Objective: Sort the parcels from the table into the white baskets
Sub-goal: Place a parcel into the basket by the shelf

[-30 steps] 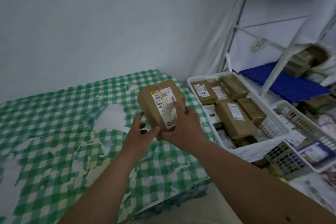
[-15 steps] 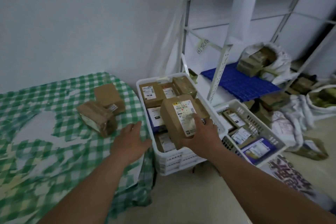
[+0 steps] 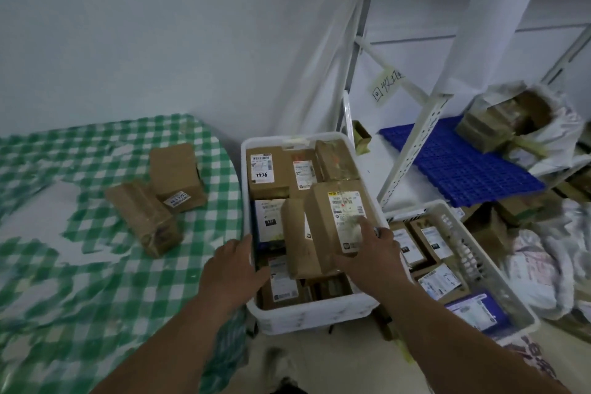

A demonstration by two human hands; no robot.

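Under the right hand (image 3: 367, 253), which grips it by the near end over the basket (image 3: 315, 313), the parcel (image 3: 332, 224) looks stiff, light cardboard, probably easiest grabbed across its sides; left hand (image 3: 233, 272) hangs loose.

Two hands are in the frame, the left hand (image 3: 235, 269) and the right hand (image 3: 371, 253). On the green checked table (image 3: 80, 281) at the left lie two brown parcels (image 3: 144, 217), touching each other. There are two white baskets: the near basket (image 3: 313, 313) in the centre and a second basket (image 3: 511, 307) at the lower right. Their parcels overlap, so I cannot count them exactly.
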